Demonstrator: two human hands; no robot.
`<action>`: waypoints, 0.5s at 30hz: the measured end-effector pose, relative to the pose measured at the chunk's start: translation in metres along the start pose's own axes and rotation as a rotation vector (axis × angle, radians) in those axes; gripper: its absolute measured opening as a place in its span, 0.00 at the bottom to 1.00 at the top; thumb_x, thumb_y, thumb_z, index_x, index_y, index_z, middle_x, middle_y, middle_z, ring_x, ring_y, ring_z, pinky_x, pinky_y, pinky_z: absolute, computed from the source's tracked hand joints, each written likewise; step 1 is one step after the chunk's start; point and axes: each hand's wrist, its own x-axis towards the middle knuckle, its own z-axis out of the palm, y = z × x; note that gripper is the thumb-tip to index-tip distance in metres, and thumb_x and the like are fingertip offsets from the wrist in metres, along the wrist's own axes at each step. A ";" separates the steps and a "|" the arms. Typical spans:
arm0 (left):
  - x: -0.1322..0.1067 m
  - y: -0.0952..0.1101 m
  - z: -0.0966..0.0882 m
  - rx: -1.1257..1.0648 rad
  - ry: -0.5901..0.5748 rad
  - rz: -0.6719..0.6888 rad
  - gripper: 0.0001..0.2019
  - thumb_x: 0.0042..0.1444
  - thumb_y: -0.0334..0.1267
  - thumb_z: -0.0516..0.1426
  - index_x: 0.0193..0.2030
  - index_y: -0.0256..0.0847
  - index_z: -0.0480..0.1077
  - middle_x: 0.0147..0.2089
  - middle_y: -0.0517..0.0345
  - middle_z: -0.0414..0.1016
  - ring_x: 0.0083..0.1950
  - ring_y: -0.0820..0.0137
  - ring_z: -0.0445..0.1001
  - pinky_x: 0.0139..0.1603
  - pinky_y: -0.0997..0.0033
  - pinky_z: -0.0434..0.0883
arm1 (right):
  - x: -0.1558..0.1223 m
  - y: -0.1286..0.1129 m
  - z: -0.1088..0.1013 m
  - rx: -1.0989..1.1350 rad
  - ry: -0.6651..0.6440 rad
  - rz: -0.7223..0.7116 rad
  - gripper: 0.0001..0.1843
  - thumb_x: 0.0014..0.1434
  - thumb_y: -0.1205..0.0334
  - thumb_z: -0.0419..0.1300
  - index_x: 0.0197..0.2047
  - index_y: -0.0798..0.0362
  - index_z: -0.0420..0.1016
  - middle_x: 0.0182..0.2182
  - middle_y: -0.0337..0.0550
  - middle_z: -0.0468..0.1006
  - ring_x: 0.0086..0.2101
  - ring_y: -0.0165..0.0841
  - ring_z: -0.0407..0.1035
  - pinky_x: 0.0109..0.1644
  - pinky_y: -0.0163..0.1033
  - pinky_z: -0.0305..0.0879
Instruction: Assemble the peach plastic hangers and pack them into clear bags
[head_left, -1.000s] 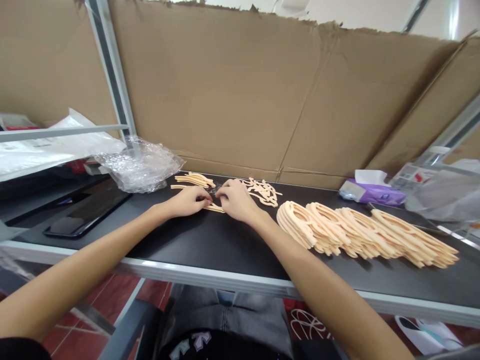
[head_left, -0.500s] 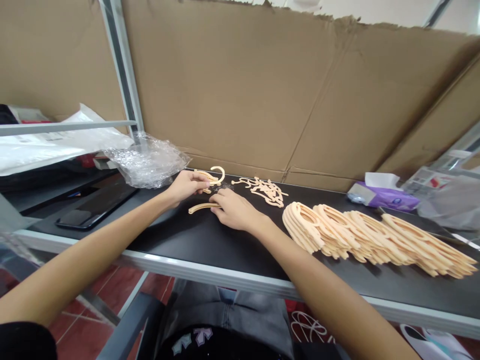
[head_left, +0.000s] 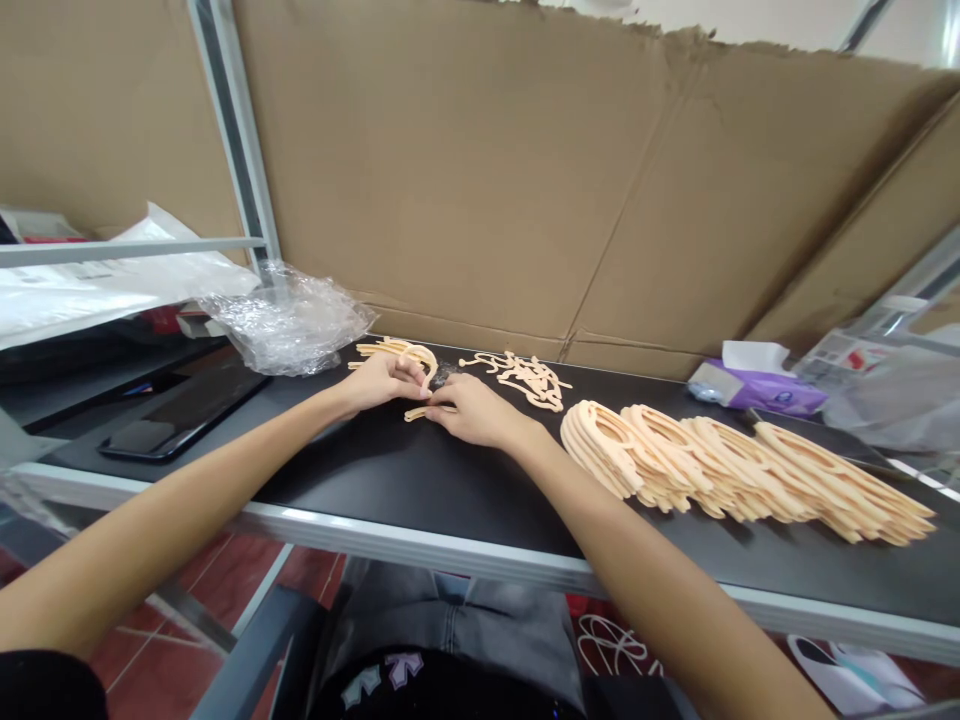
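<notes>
Close together, the left hand (head_left: pixel 390 382) pinches a curved cream hook (head_left: pixel 433 366), the right hand (head_left: pixel 476 410) a slim cream strip (head_left: pixel 414 414) beside both.

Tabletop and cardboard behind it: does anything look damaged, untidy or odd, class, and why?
The cardboard has a ragged top edge, as if torn. On the tabletop, small parts lie in a loose tangle, unlike the large parts in overlapping stacks at right. Nothing looks spilled.

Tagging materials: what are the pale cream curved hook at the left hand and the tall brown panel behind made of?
Curved hook: probably plastic, possibly wood; smooth, fairly matte, even colour, no grain discernible. Brown panel: most likely cardboard, matte; creases and ragged top edge.
</notes>
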 end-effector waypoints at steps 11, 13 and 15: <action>-0.003 -0.010 0.001 0.162 0.009 0.172 0.13 0.48 0.46 0.66 0.30 0.38 0.74 0.32 0.58 0.78 0.36 0.68 0.75 0.43 0.66 0.73 | -0.004 0.007 -0.015 0.000 -0.053 0.182 0.13 0.66 0.66 0.55 0.44 0.52 0.82 0.41 0.46 0.83 0.38 0.33 0.74 0.41 0.33 0.60; -0.006 -0.010 0.001 0.178 -0.019 0.159 0.13 0.48 0.47 0.66 0.31 0.38 0.75 0.32 0.58 0.78 0.35 0.68 0.75 0.42 0.66 0.73 | -0.004 0.008 -0.015 0.009 -0.079 0.167 0.13 0.66 0.67 0.55 0.44 0.51 0.82 0.42 0.46 0.83 0.40 0.33 0.74 0.42 0.33 0.61; -0.010 -0.010 0.000 0.242 -0.046 0.163 0.14 0.49 0.48 0.66 0.33 0.38 0.77 0.34 0.56 0.80 0.35 0.67 0.76 0.41 0.66 0.74 | -0.004 0.007 -0.016 0.005 -0.089 0.168 0.14 0.64 0.69 0.54 0.44 0.51 0.82 0.43 0.47 0.83 0.41 0.35 0.75 0.43 0.34 0.62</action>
